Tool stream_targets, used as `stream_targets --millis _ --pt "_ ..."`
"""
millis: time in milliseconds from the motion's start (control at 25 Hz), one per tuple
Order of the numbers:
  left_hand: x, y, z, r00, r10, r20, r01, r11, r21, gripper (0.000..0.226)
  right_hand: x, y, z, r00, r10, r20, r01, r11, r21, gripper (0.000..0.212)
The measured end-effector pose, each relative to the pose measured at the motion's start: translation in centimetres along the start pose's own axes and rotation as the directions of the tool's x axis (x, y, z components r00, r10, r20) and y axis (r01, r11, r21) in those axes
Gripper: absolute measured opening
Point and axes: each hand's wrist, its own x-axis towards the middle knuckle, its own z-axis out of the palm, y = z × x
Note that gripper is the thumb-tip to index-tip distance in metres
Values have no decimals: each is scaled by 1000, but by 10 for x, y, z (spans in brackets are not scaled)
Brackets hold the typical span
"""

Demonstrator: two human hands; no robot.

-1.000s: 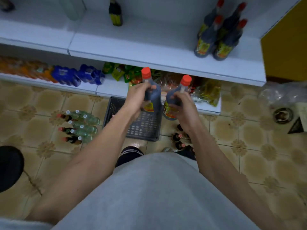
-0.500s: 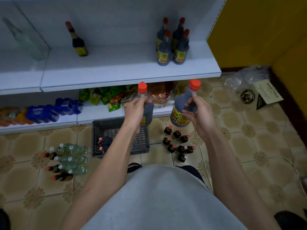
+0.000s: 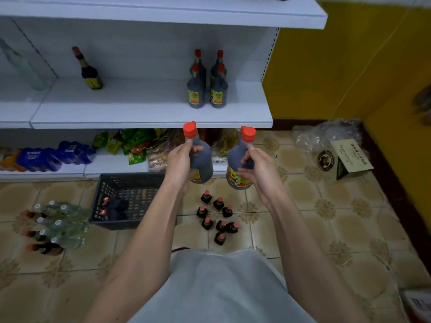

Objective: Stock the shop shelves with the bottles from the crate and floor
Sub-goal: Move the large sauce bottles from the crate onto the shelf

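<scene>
My left hand (image 3: 178, 163) grips a dark sauce bottle (image 3: 204, 163) with a red cap by its shoulder. My right hand (image 3: 256, 169) grips a second, matching dark bottle (image 3: 235, 166). Both bottles are upright, just below the front edge of the white middle shelf (image 3: 140, 108). On that shelf stand several matching bottles (image 3: 207, 87) at the right and one slimmer dark bottle (image 3: 87, 71) at the left. A black crate (image 3: 130, 199) on the floor holds a few dark bottles (image 3: 114, 207). Several small dark bottles (image 3: 218, 216) stand on the tiles below my hands.
Clear and dark bottles (image 3: 56, 227) lie on the floor at the left. The bottom shelf (image 3: 112, 167) carries blue packs and snack bags. A cardboard box (image 3: 345, 159) and a plastic bag lie by the yellow wall (image 3: 349, 66). An upper shelf (image 3: 210, 12) juts out overhead.
Both hands have risen with their bottles from above the crate towards the middle shelf's edge. The view has tilted upward, and my hands have spread apart.
</scene>
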Motion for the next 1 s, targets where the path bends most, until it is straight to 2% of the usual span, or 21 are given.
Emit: stream_targets --millis 120,280,520,640,800,1000 --pt "-16 -1 32 1000 -25 2 25 999 -21 34 11 -8 -32 1000 6 30 -6 1000 -17 36" --pt "-12 7 56 1000 27 -5 -26 999 21 37 37 -18 -49 999 34 34 -34 999 -10 35" --pt "38 26 77 999 -5 35 4 1000 27 38 83 -36 -48 999 27 28 -28 999 18 36" --pt "63 31 83 998 -31 54 30 999 20 45 108 -44 -41 1000 27 -1 -27 999 -42 36" --pt "84 44 94 998 -42 53 42 999 0 38 141 -63 -31 997 79 -18 -80 996 -47 34" --pt "121 50 109 998 -63 22 62 997 35 46 207 -85 -24 994 113 -4 -113 992 -48 34"
